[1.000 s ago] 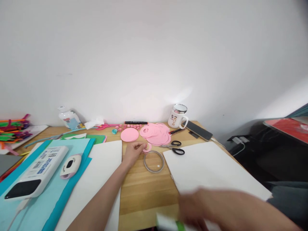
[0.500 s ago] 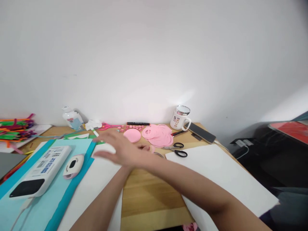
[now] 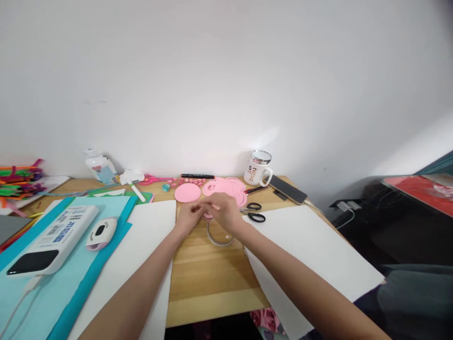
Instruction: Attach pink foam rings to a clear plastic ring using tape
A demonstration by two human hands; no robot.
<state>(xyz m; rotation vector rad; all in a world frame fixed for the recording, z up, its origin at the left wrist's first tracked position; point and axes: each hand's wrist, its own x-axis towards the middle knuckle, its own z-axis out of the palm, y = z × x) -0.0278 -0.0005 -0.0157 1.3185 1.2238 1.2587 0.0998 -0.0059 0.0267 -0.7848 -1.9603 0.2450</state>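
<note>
My left hand (image 3: 189, 216) and my right hand (image 3: 223, 210) meet over the wooden table (image 3: 208, 278), fingertips pinched together on a small pink paper ring (image 3: 208, 215) that is mostly hidden by the fingers. Just under them lies a clear tape roll (image 3: 218, 235). Behind the hands sit a pink paper disc (image 3: 187, 192) and a pile of pink paper rings (image 3: 222, 186). Black scissors (image 3: 254, 212) lie right of my right hand.
White sheets (image 3: 314, 245) flank the hands; teal paper (image 3: 71, 283) at left carries a white device (image 3: 49, 238) and a small pink-white gadget (image 3: 101, 232). Along the wall: bottle (image 3: 99, 169), green-white glue stick (image 3: 134, 190), marker (image 3: 197, 176), mug (image 3: 257, 169), phone (image 3: 286, 189).
My right hand swept from the near right edge across to the far left, left the green-white stick by the bottle, then came back to join the left hand at the pink ring.
</note>
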